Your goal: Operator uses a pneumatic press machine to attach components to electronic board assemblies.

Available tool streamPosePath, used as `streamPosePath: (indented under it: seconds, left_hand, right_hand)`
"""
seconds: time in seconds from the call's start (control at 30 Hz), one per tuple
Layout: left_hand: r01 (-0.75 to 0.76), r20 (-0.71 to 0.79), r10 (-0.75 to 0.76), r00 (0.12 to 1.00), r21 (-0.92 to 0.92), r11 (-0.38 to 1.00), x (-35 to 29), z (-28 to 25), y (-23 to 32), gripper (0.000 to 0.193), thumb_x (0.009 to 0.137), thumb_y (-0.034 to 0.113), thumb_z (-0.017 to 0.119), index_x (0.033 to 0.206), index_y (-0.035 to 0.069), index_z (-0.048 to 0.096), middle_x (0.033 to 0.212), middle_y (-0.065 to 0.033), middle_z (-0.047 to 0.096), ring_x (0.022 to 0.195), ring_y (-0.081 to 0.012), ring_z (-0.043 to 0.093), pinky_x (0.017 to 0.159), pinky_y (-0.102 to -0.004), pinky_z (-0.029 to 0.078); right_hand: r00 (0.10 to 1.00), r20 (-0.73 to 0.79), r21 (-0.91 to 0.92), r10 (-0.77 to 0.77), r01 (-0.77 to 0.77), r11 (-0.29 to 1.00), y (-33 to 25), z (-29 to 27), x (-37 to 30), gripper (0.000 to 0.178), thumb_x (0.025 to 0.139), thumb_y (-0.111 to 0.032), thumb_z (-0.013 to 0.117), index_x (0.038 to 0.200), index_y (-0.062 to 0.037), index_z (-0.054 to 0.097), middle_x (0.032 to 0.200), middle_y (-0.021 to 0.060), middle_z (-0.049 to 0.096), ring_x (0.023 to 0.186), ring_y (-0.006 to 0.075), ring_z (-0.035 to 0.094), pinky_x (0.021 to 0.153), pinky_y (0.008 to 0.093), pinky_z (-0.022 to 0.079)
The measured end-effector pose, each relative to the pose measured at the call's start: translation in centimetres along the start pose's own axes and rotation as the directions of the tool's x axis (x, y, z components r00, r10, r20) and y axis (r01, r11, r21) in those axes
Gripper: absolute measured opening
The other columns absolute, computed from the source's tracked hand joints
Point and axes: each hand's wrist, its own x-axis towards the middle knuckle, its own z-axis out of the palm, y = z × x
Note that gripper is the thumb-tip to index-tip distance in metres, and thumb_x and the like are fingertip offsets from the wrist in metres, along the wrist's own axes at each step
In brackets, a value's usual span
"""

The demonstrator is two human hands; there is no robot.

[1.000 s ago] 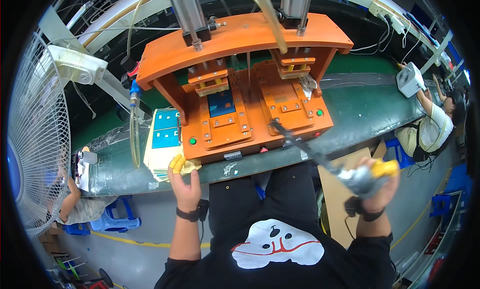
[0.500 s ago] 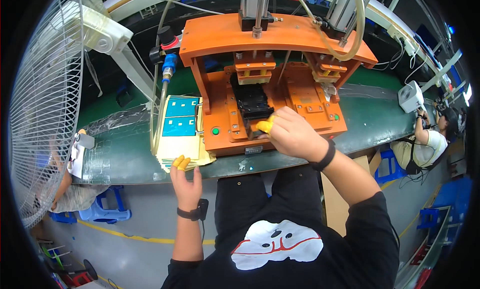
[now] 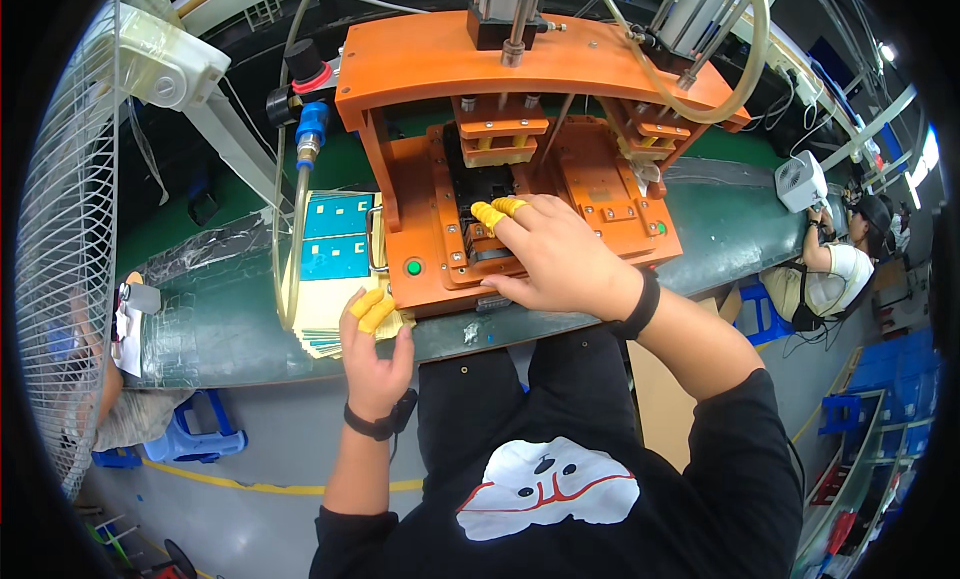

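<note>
Lowered since half a second ago, the black part (image 3: 482,187) lies in the orange press (image 3: 430,64), at ten o'clock from the right hand (image 3: 562,254), whose open fingers rest upon it. Left hand (image 3: 375,367) is at yellow sheets (image 3: 325,311); its grip I cannot tell.

Pretty sure I'm looking at a factory floor here, some kind of small assembly shop. Biggest giveaway on my feed is the orange two-station pneumatic press (image 3: 420,67), with metal air cylinders (image 3: 505,1) up top, a blue hose fitting (image 3: 313,125) at its side and a green push button (image 3: 413,268) on the base. It sits on a long green-topped workbench (image 3: 220,324), and I can see a seated co-worker (image 3: 838,269) farther along it. Also, blue plastic stools (image 3: 205,441), a yellow floor line (image 3: 262,487) on grey flooring, and a big caged fan (image 3: 68,249) on my left. Definitely not somebody's kitchen lol.
</note>
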Motion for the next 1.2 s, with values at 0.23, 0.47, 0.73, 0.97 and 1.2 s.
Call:
streamPosePath:
  seconds: [0.23, 0.47, 0.73, 0.97, 1.2]
  left_hand:
    - [-0.169, 0.127, 0.166, 0.978, 0.008, 0.986, 3.9, 0.9, 1.4, 0.041, 0.081, 0.008, 0.073, 0.12, -0.001, 0.064, 0.126, -0.0184, 0.061, 0.128, -0.0417, 0.051, 0.108, -0.0486, 0.041]
    - [-0.201, 0.32, 0.143, 0.937, 0.157, 0.967, 4.6, 0.5, 0.8, 0.05, 0.084, 0.017, 0.073, 0.13, 0.0, 0.059, 0.13, -0.0215, 0.059, 0.131, -0.0427, 0.048, 0.111, -0.0501, 0.036]
    - [-0.058, 0.254, -0.032, 0.967, 0.34, 0.939, 6.4, -1.7, -8.6, 0.038, 0.08, 0.017, 0.079, 0.11, 0.0, 0.065, 0.118, -0.0209, 0.065, 0.118, -0.0445, 0.056, 0.102, -0.0508, 0.043]
    - [-0.099, 0.298, -0.053, 0.953, 0.472, 0.876, 6.2, -0.4, -9.5, 0.046, 0.074, 0.026, 0.084, 0.109, 0.002, 0.067, 0.114, -0.019, 0.068, 0.119, -0.0422, 0.057, 0.099, -0.0494, 0.044]
    - [-0.014, 0.293, -0.119, 0.949, 0.415, 0.91, 7.2, -0.6, -10.5, 0.036, 0.08, 0.024, 0.08, 0.106, 0.003, 0.069, 0.109, -0.0179, 0.07, 0.109, -0.0398, 0.063, 0.093, -0.0459, 0.048]
  right_hand:
    - [0.99, 0.141, 0.023, -0.023, 0.02, 1.0, 0.3, -1.1, 0.9, 0.061, 0.077, -0.032, 0.081, 0.124, 0.0012, 0.061, 0.114, 0.0178, 0.064, 0.108, 0.0361, 0.059, 0.098, 0.0445, 0.046]
    - [0.899, -0.438, 0.317, -0.008, 0.163, 0.934, -5.2, 2.6, -5.0, 0.03, 0.074, -0.01, 0.078, 0.102, -0.0053, 0.07, 0.103, 0.0103, 0.068, 0.093, 0.032, 0.064, 0.082, 0.0434, 0.051]
    - [0.998, 0.049, 0.679, 0.028, -0.054, 0.732, -8.1, 14.5, -8.4, 0.022, 0.087, -0.016, 0.071, 0.104, -0.0029, 0.066, 0.105, 0.0135, 0.065, 0.095, 0.0331, 0.063, 0.083, 0.0407, 0.052]
    - [0.992, 0.081, 0.639, -0.095, 0.022, 0.769, -9.3, 17.8, -3.5, 0.036, 0.088, -0.021, 0.068, 0.119, -0.0048, 0.061, 0.112, 0.0173, 0.06, 0.092, 0.0369, 0.064, 0.083, 0.0456, 0.054]
    - [0.997, 0.061, 0.577, -0.051, 0.007, 0.817, -9.8, 20.9, -0.9, 0.034, 0.083, -0.019, 0.069, 0.11, -0.0037, 0.056, 0.096, 0.0159, 0.059, 0.08, 0.0365, 0.067, 0.068, 0.0474, 0.054]
